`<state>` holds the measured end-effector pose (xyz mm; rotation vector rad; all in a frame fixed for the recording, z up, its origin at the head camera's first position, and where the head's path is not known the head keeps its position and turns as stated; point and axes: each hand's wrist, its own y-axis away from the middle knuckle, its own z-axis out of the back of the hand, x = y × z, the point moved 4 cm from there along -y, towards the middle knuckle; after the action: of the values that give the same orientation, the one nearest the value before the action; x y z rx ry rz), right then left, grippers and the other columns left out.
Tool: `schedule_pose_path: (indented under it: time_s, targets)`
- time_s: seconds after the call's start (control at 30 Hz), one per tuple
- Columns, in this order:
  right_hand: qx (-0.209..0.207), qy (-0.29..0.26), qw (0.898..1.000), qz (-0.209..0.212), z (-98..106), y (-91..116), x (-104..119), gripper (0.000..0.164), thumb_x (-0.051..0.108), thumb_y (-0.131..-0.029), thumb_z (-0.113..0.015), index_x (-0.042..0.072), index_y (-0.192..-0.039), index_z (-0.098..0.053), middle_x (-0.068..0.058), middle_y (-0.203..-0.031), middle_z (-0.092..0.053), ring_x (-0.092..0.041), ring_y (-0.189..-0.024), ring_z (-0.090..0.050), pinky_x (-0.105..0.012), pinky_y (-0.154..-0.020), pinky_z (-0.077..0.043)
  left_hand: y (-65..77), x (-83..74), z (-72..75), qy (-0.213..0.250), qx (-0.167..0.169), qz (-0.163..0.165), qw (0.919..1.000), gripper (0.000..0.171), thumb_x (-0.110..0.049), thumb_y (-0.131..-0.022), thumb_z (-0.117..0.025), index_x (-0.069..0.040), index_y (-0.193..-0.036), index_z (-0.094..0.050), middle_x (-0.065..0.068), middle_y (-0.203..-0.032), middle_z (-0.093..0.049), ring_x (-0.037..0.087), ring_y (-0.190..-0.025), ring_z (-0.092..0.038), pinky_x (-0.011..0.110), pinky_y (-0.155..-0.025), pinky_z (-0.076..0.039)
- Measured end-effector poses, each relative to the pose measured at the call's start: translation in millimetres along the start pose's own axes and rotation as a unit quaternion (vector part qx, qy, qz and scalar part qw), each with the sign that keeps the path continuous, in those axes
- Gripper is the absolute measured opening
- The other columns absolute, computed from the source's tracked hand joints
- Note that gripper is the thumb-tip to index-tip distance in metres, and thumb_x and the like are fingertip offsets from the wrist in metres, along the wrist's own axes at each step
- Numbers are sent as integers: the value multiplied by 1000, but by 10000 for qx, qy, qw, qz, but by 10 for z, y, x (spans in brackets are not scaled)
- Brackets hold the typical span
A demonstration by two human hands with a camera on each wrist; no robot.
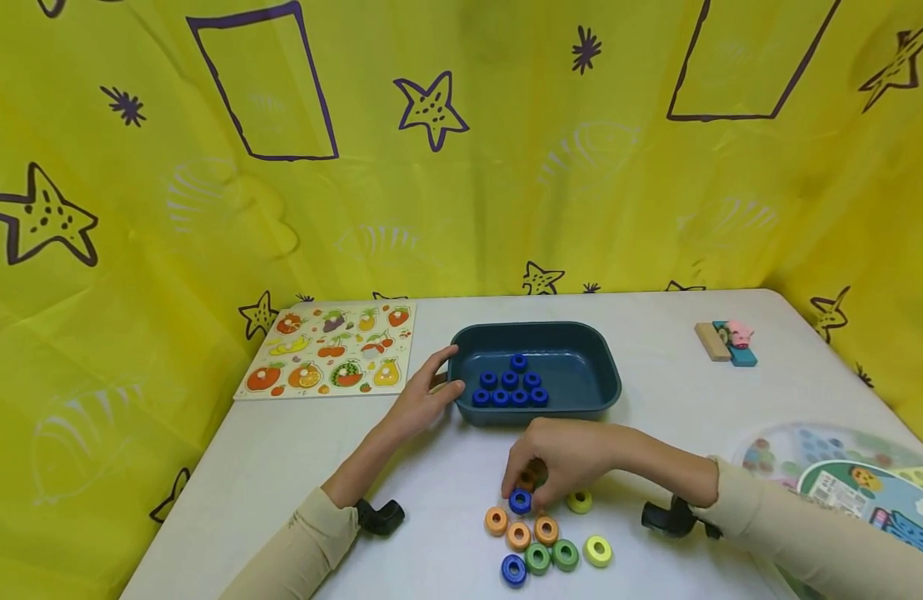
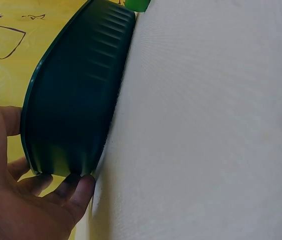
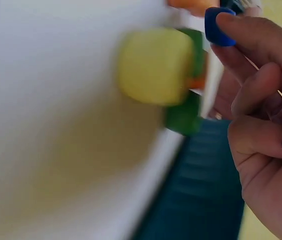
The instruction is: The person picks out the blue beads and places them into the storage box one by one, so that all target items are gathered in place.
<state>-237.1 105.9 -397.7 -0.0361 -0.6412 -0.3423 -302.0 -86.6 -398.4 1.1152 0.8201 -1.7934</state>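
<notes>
A dark teal plastic tray [image 1: 581,410] stands on the table, with several blue rings [image 1: 510,381] grouped in its left half. My left hand [image 1: 420,400] grips the tray's left end; in the left wrist view its fingers press against the tray's wall [image 2: 71,100]. In front of the tray, my right hand [image 1: 570,454] pinches one blue ring [image 3: 217,26] between thumb and finger. Around and below that hand lie orange rings [image 1: 518,536], green rings [image 1: 538,558], yellow rings [image 1: 598,551] and another blue ring [image 1: 514,571]. The right hand partly hides some rings beneath it.
A fruit picture board [image 1: 334,350] lies at the table's back left. Wooden blocks with a pink pig figure [image 1: 737,335] sit at the back right. Printed packaging [image 1: 874,500] lies near the right edge, partly under the right sleeve. Yellow patterned cloth [image 1: 461,208] hangs behind and beside the table.
</notes>
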Motion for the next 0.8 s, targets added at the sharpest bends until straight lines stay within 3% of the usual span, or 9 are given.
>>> schedule_pose_path:
  time_s: [0.23, 0.43, 0.6, 0.8]
  targets:
    - [-652, 90, 9975, -253, 528, 155, -13, 28, 26, -80, -74, 32, -107, -68, 20, -92, -62, -3, -56, -47, -20, -50, -41, -4, -4, -4, 14, -17, 21, 10000, 57, -18, -94, -55, -13, -145, -30, 8, -149, -27, 34, -126, -39, 46, -95, -40]
    - [-961, 117, 9920, -810, 932, 302, -397, 28, 26, -79, -75, 29, -106, -69, 12, -84, -63, -7, -51, -43, -22, -47, -39, -42, 104, -7, 20, -9, 7, 10000, 58, -19, -94, -55, -13, -145, -30, 7, -149, -27, 35, -126, -39, 46, -95, -40]
    - [-793, 36, 9913, -1051, 1044, 345, -786, 27, 20, -79, -75, 23, -105, -71, 12, -94, -65, -7, -48, -39, -23, -47, -37, -124, 336, -19, 33, -83, 7, 10000, 58, -26, -93, -57, -21, -145, -31, 0, -149, -27, 31, -127, -39, 47, -96, -39]
    - [-479, 84, 9908, -1261, 1074, 312, -1037, 26, 15, -78, -75, 22, -103, -72, 12, -95, -66, -16, -62, -52, -26, -55, -45, -147, 376, -20, 68, -166, -76, 9998, 58, -28, -92, -58, -24, -144, -33, -5, -147, -30, 27, -126, -41, 44, -95, -40]
